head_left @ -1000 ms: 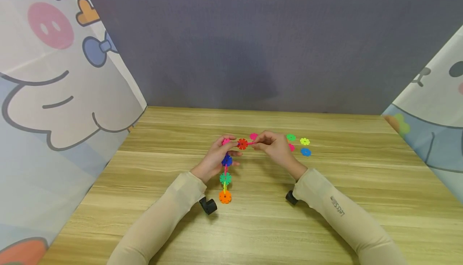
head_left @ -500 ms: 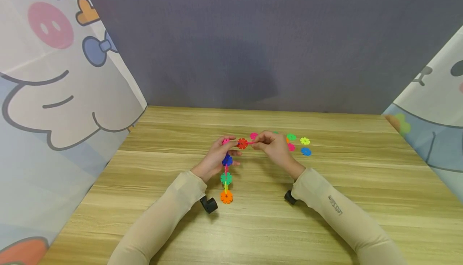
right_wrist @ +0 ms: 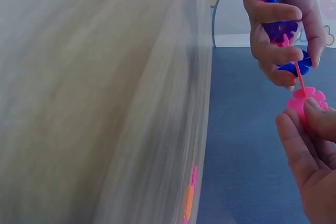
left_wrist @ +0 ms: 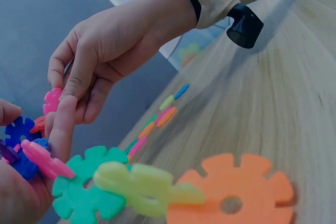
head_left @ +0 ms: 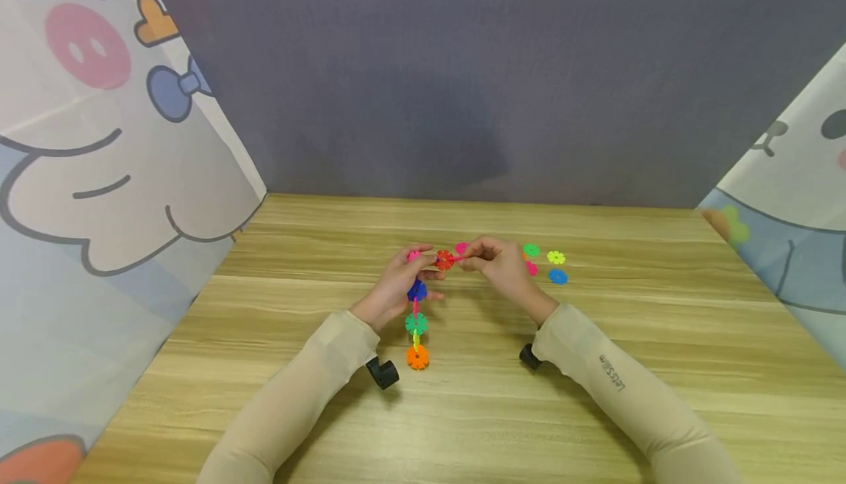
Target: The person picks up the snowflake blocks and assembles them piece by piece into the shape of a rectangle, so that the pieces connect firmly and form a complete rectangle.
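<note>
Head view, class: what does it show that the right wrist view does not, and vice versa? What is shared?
Only the head view: the orange disc ending the chain, a loose yellow disc and sleeves. Only the right wrist view: the notched face of the pink disc, edge-on from the head. Both: the left hand holding the chain, the right hand pinching the pink disc, and the table.

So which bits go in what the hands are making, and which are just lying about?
In the making:
left hand, holding the disc chain
right hand, pinching a pink disc touching the red disc

Lying on the table, maybe spares:
loose green disc
loose yellow disc
loose blue disc
loose pink discs
</note>
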Available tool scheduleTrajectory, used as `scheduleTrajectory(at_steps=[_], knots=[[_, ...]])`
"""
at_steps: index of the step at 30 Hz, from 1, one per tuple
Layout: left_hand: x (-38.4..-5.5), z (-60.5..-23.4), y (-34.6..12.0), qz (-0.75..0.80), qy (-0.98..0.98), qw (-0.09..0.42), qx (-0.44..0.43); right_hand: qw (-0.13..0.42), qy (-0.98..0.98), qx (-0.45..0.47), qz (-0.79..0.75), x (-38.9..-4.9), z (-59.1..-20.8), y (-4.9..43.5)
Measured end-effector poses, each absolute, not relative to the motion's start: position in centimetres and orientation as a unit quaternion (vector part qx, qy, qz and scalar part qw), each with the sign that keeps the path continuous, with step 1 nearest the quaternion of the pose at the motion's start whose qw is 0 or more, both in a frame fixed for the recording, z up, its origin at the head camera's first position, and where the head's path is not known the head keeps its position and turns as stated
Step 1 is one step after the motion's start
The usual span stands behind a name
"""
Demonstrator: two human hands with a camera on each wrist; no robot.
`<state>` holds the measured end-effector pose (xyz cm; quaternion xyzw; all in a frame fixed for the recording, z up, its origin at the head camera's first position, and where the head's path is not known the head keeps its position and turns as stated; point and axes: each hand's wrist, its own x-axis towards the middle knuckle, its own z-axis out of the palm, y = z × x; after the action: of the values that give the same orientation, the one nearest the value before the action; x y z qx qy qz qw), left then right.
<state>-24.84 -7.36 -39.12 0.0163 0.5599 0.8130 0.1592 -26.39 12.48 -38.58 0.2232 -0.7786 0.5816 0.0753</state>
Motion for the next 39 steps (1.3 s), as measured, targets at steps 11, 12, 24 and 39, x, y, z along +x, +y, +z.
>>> scheduleTrajectory(at_steps=[11,12,24,39], knots=[[-25.0,-39.5,-7.6,0.805,0.566,0.176,0.021,0.033,-0.785,0.224,0.577,-26.6,-38.5,13.1],[-25.0,-39.5,-7.7,0.806,0.565,0.175,0.021,0.028,-0.785,0.222,0.578,-26.7,-38.5,13.2],[-25.0,-39.8,-8.0,0.810,0.563,0.164,0.017,-0.005,-0.815,0.191,0.547,-27.7,-37.7,15.1],[-25.1,-40.0,-8.5,0.807,0.569,0.156,0.015,-0.105,-0.829,0.145,0.530,-30.9,-38.2,14.4]])
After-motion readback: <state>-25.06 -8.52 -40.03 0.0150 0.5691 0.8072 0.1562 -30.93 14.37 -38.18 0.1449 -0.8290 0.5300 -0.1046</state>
